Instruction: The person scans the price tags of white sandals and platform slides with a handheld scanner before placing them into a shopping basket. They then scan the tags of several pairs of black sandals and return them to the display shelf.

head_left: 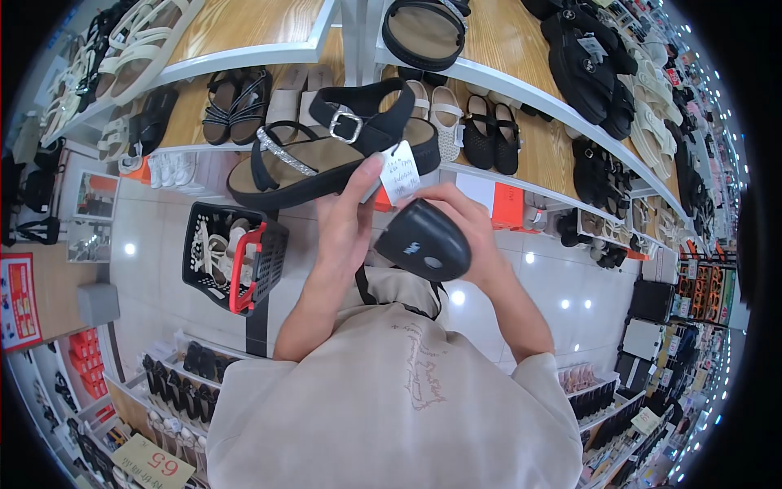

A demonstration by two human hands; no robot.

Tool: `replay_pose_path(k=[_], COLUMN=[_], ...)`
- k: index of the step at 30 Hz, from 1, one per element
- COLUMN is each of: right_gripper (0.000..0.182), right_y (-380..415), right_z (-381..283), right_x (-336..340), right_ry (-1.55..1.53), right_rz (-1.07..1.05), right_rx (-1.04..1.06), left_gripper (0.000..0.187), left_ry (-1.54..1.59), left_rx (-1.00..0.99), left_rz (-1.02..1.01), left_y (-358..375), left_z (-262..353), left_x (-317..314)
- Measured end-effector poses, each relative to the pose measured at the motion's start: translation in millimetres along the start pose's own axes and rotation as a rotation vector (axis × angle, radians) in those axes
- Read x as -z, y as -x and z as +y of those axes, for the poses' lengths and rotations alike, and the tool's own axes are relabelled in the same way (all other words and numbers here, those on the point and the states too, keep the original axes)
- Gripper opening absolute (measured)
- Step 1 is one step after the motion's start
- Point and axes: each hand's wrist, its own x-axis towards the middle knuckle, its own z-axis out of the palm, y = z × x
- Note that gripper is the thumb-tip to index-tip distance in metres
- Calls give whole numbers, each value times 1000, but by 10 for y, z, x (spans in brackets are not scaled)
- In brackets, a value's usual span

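Observation:
A black sandal point(326, 159) with a silver buckle and a glittery strap is held up in front of the shelves. My left hand point(349, 216) grips it from below, the thumb beside a white paper tag point(399, 173) with handwriting. In my right hand point(472, 224) is a black handheld scanner point(425, 240), its rounded head just below the tag. The fingertips of my right hand reach the tag's lower edge. The scanner's handle is mostly hidden behind its head and my hand.
Wooden shelves point(521, 122) with white edges carry rows of shoes ahead. A black basket point(232, 285) with a red handle holds light-coloured sandals on the tiled floor at left. Orange boxes point(507, 206) sit under the shelf. More shoe racks point(183, 387) stand behind.

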Motion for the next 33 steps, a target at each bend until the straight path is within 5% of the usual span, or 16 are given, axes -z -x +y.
replay_pose_path(k=[2,3,4,5,7,8,12,14,18,27,30,32,33], right_gripper=[60,59,38,38,32,37,43,46,50,59,56,22,22], right_y=[145,222,265,359,380,341,274,287,182,237,260,157,165], right_z=[29,32,-17,-33,-115,-154,-300,-303,-451,-499,-537,-613,-642], right_x=[15,37,51,0,-120,-12,-66,-121,45,255,257,309,346], right_ry=[-62,-123,-257,-260,-262,-428,-349,-198,-191,-48,67,-44,-42], right_rz=[-22,-42,-35,-39,204,62,18,104,-15,-61,-80,-60,-48], right_rx=[-92,-186,-351,-348,-686,-764,-764,-443,-531,-302,-394,-488,-489], left_gripper=[33,33,30,27,26,27,30,29,28,31,32,36,41], left_ry=[-39,-38,-12,12,28,16,6,20,33,30,20,49,78], left_rx=[-249,-253,-316,-379,-395,-402,-444,-466,-482,-448,-465,-437,-408], left_rz=[29,31,17,5,17,25,71,34,-24,-4,-30,-19,-1], left_y=[-41,-57,-66,-67,-66,-81,-83,-75,-64,-82,-90,-67,-45], left_z=[-20,-37,-44,-40,-33,-47,-73,-82,-99,-122,-115,-102,-92], left_x=[20,36,65,88,96,129,130,132,153,183,187,177,178])
